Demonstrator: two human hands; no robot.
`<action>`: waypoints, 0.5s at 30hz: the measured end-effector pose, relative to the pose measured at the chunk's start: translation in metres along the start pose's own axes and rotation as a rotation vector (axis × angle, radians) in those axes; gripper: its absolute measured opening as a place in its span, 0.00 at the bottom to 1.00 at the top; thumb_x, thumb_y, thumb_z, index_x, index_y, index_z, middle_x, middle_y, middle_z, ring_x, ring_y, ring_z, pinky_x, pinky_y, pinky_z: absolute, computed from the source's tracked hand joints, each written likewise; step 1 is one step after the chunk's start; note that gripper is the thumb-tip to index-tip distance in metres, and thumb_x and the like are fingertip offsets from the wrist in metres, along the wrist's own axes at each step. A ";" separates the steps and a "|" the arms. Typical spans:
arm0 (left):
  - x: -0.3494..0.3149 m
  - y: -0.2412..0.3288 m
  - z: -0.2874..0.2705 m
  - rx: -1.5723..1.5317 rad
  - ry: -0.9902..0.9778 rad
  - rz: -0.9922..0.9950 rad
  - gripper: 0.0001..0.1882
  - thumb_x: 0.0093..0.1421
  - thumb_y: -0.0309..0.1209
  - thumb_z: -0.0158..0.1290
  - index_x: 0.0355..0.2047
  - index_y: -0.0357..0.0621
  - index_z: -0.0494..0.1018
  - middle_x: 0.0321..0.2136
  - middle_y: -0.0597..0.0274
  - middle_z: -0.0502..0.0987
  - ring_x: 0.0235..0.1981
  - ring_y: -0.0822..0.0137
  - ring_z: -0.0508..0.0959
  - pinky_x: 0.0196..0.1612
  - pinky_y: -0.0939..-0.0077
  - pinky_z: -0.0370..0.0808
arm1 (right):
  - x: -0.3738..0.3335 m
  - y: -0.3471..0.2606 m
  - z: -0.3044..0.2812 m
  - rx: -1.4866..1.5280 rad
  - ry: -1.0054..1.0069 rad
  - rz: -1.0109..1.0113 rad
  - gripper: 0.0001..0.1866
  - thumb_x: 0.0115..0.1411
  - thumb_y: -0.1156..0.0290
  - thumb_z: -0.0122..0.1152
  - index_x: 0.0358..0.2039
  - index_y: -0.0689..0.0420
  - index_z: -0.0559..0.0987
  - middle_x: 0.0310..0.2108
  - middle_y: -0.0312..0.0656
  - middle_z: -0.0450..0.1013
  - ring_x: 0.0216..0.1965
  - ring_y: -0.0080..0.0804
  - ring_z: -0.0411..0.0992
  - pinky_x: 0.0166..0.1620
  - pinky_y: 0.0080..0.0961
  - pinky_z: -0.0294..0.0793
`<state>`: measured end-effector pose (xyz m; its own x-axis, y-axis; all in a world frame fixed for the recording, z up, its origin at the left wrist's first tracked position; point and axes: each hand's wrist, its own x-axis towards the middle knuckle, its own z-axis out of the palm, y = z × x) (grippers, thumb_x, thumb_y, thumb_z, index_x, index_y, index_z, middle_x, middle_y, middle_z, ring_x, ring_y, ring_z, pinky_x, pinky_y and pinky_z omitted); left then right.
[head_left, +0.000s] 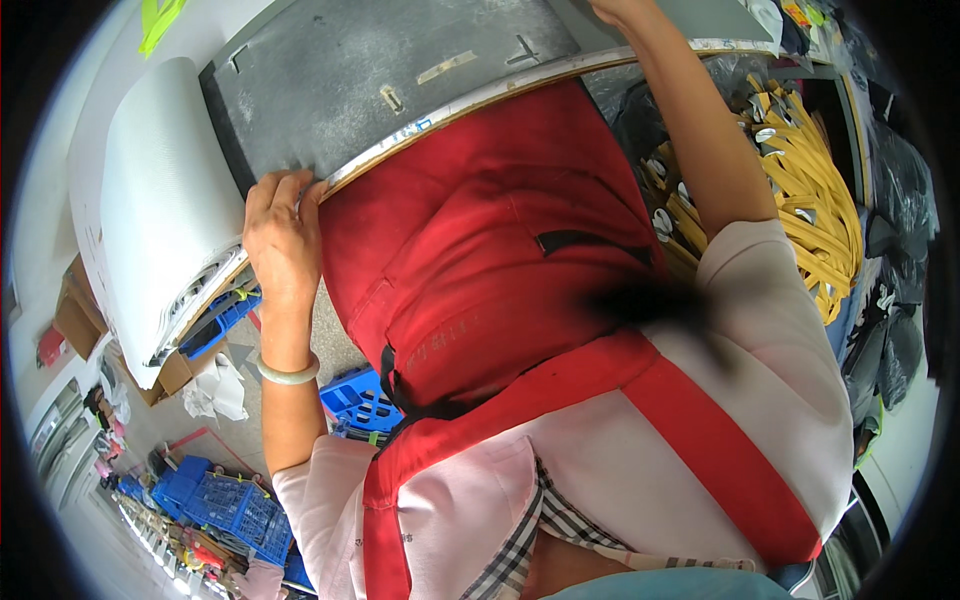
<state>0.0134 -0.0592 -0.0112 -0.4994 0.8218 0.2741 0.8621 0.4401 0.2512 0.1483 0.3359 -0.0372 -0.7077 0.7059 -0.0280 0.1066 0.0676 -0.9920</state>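
My left hand is at the near edge of the worktable, its fingers curled over the rim beside the corner of a dark grey mat. The thumb presses against the table's edge. Strips of tape mark the worn mat. Close to this hand, on its left, lies a thick stack of white sheet material with a rounded fold. My right hand reaches over the far right of the table; the picture's top edge cuts off its fingers, so what it touches is hidden.
Yellow straps hang in a big bundle at the right, near black plastic bags. Below the table on the left are a blue crate, cardboard boxes and crumpled white paper. More blue crates stand farther off.
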 end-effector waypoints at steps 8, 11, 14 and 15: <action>0.000 0.000 0.001 -0.015 0.007 0.001 0.08 0.56 0.26 0.64 0.36 0.37 0.80 0.35 0.55 0.80 0.37 0.53 0.80 0.41 0.64 0.77 | -0.002 0.004 -0.003 0.006 -0.012 0.009 0.08 0.63 0.70 0.66 0.33 0.63 0.80 0.31 0.37 0.77 0.31 0.21 0.74 0.36 0.16 0.75; 0.001 -0.001 0.002 -0.008 0.009 0.011 0.08 0.56 0.26 0.64 0.36 0.37 0.80 0.35 0.55 0.80 0.37 0.53 0.80 0.41 0.64 0.77 | -0.004 0.004 -0.006 0.025 -0.017 -0.001 0.08 0.63 0.71 0.65 0.33 0.63 0.80 0.31 0.37 0.77 0.32 0.21 0.74 0.35 0.16 0.75; -0.001 -0.001 0.001 -0.002 0.002 -0.003 0.08 0.56 0.26 0.64 0.36 0.37 0.80 0.35 0.55 0.80 0.37 0.53 0.80 0.41 0.63 0.77 | -0.005 0.006 -0.002 0.017 -0.042 -0.012 0.08 0.64 0.71 0.65 0.33 0.63 0.80 0.32 0.37 0.77 0.32 0.21 0.74 0.36 0.16 0.75; -0.001 -0.001 0.001 -0.003 0.003 -0.001 0.08 0.56 0.26 0.64 0.36 0.37 0.80 0.35 0.55 0.80 0.37 0.53 0.80 0.41 0.63 0.77 | -0.006 0.005 -0.003 0.019 -0.038 0.007 0.08 0.64 0.71 0.65 0.34 0.63 0.80 0.32 0.37 0.77 0.32 0.21 0.75 0.36 0.16 0.76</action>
<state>0.0130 -0.0602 -0.0130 -0.5008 0.8203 0.2762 0.8612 0.4402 0.2541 0.1548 0.3339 -0.0417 -0.7333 0.6788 -0.0389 0.0980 0.0490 -0.9940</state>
